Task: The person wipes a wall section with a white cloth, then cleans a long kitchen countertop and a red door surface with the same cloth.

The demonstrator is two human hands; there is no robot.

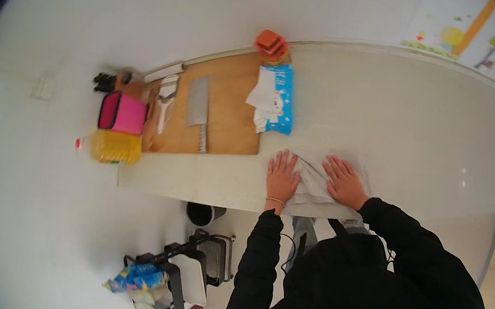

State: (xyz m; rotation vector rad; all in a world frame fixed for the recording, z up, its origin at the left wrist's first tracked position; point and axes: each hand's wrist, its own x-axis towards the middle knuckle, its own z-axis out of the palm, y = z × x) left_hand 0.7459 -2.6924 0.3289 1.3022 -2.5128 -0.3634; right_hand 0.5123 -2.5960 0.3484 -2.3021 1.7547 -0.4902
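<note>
A pale cloth [313, 179] lies spread and wrinkled on the light countertop, close to its front edge. My left hand [282, 179] rests flat on the cloth's left side, fingers apart, with a thin band at the wrist. On the cloth's right side my right hand [344, 181] presses palm down, its fingers spread. Neither hand grips anything. Beyond my left hand is a blue soft pack of tissues [286, 100], with white tissues showing at its side, partly over a wooden cutting board [235, 109]. A cleaver [199, 104] and a white-handled peeler [165, 104] lie on the board.
Left of the board stand a pink container [128, 114] and a bottle of yellow oil [114, 147]. Stacked orange and red items [272, 45] sit by the wall. Below the counter are a black bin [204, 215] and a wheeled rack [217, 260] with a blue bag [138, 277].
</note>
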